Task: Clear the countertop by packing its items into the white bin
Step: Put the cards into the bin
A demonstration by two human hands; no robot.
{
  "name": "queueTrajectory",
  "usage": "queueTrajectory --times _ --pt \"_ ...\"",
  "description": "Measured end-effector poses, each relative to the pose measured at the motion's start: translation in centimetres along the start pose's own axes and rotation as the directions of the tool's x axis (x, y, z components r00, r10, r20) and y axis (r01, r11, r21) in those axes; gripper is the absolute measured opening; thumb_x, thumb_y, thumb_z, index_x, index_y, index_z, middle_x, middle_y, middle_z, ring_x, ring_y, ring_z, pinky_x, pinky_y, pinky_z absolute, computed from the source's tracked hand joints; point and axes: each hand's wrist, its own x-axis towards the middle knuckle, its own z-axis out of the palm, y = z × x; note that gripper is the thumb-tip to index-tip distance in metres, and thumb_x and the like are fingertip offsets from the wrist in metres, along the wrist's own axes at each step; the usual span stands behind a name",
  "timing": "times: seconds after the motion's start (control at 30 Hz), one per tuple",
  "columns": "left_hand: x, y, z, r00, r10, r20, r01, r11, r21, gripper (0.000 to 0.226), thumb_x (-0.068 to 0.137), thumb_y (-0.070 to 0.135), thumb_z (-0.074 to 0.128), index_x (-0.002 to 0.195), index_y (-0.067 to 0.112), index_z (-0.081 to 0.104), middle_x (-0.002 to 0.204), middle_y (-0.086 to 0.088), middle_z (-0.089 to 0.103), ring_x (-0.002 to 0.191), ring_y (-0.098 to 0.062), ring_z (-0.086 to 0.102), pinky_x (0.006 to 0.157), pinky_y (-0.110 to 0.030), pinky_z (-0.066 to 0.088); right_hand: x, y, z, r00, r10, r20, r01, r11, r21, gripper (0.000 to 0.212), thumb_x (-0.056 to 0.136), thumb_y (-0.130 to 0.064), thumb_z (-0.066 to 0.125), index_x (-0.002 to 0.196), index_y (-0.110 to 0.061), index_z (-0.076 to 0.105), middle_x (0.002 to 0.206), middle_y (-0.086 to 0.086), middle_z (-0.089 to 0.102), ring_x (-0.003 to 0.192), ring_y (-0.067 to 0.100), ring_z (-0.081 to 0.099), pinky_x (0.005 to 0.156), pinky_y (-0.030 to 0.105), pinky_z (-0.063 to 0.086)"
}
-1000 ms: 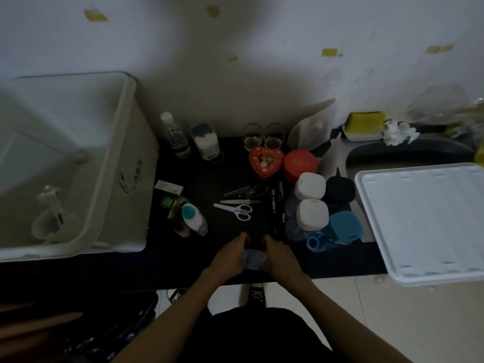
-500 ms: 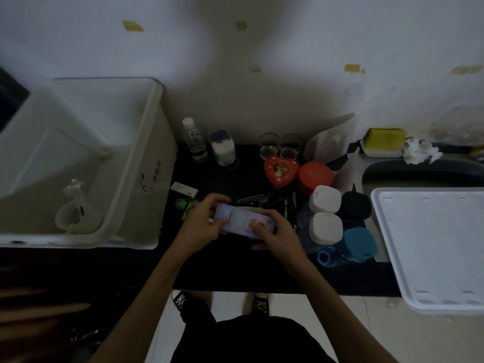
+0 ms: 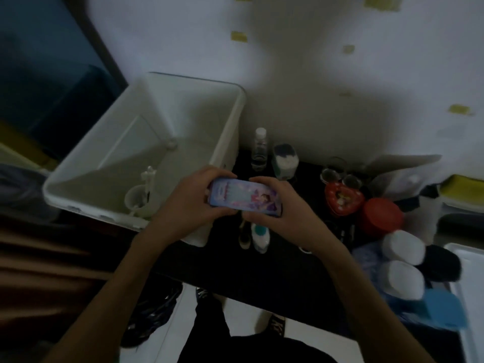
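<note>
Right now the person is standing at the dark counter, and the biggest thing on it is the white bin at its left end, sitting open with a pale cup holding what looks like a toothbrush in its near corner. Over on the right a white tray is poking in at the edge, with white-lidded jars, a red round tin and a red heart-shaped tin crowding beside it. A clear bottle and a tub of cotton swabs are standing by the wall.

Both hands are holding a flat printed pack in the air, just right of the bin's near right corner and above the counter. The left hand is gripping its left end, fingers curled over the far edge; the right hand is gripping the right end the same way. The grip is closed on the pack at both ends.

I'd judge the pack light and fairly stiff, with a glossy face that may be slippery, so holding it by the short ends seems sensible. One hand would probably manage it.
</note>
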Motion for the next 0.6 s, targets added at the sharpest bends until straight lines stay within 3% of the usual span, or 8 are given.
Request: queueTrajectory --times 0.1,0.17,0.27,0.33,0.4,0.47,0.6 --pt "0.3 -2.1 -4.6 1.0 0.002 -0.004 -0.002 0.999 0.034 0.063 0.065 0.053 0.074 0.118 0.02 0.062 0.111 0.004 0.062 0.097 -0.003 0.06 0.076 -0.027 0.055 3.6 -3.4 0.6 0.991 -0.136 0.017 0.137 0.97 -0.2 0.067 0.078 -0.031 0.081 0.136 -0.019 0.05 0.118 0.0 0.046 0.1 0.006 0.051 0.081 0.001 0.038" --pt "0.8 -3.5 -7.7 1.0 0.012 -0.019 -0.011 0.998 0.067 0.063 0.066 0.05 0.074 0.118 0.017 0.062 0.11 0.003 0.064 0.095 -0.002 0.06 0.074 -0.018 0.053 6.3 -5.9 1.6 0.978 -0.205 0.033 0.206 0.938 -0.279 0.061 0.078 -0.029 0.08 0.132 -0.017 0.053 0.113 0.0 0.049 0.094 0.007 0.051 0.076 0.001 0.038" --pt "1.7 -6.0 -11.8 0.998 0.065 -0.006 -0.062 0.975 0.215 0.062 0.068 0.045 0.076 0.119 0.013 0.063 0.11 0.001 0.064 0.095 -0.003 0.058 0.073 -0.005 0.043 10.4 -8.8 3.4 0.974 -0.221 0.059 0.227 0.913 -0.338 0.058 0.077 -0.034 0.081 0.127 -0.019 0.056 0.106 -0.003 0.052 0.09 0.009 0.052 0.069 0.006 0.039" --pt "2.1 -8.4 -14.0 0.998 0.047 0.033 -0.055 0.945 0.323 0.061 0.068 0.036 0.084 0.121 0.014 0.062 0.112 -0.002 0.065 0.097 -0.011 0.059 0.072 -0.013 0.04 13.1 -10.4 5.3 0.973 -0.202 0.114 0.232 0.886 -0.401 0.056 0.078 -0.038 0.079 0.125 -0.02 0.056 0.108 0.0 0.056 0.096 0.016 0.055 0.074 0.017 0.044" --pt "2.2 -10.8 -15.3 0.997 0.022 0.075 -0.051 0.908 0.416 0.06 0.069 0.031 0.084 0.123 0.016 0.061 0.114 -0.003 0.065 0.097 -0.018 0.062 0.074 -0.024 0.044 15.5 -11.5 7.2 0.973 -0.13 0.192 0.211 0.842 -0.497 0.057 0.078 -0.042 0.079 0.124 -0.017 0.056 0.111 0.004 0.058 0.099 0.021 0.056 0.078 0.03 0.047" --pt "2.3 -13.3 -15.8 0.989 -0.002 0.147 -0.06 0.907 0.417 0.058 0.069 0.032 0.083 0.12 0.016 0.062 0.114 -0.004 0.066 0.099 -0.022 0.063 0.076 -0.031 0.05 17.9 -12.1 8.9 0.954 0.006 0.3 0.163 0.828 -0.537 0.055 0.079 -0.046 0.076 0.121 -0.015 0.059 0.11 0.005 0.062 0.097 0.022 0.059 0.079 0.034 0.049" --pt "2.8 -17.6 -15.0 0.935 -0.054 0.35 -0.105 0.901 0.421 0.055 0.072 0.034 0.08 0.12 0.018 0.06 0.116 -0.004 0.063 0.104 -0.024 0.06 0.082 -0.038 0.052 22.2 -11.4 11.6 0.814 0.261 0.519 0.074 0.839 -0.539 0.036 0.096 -0.035 0.057 0.118 -0.008 0.067 0.111 0.009 0.069 0.1 0.026 0.064 0.079 0.035 0.048"
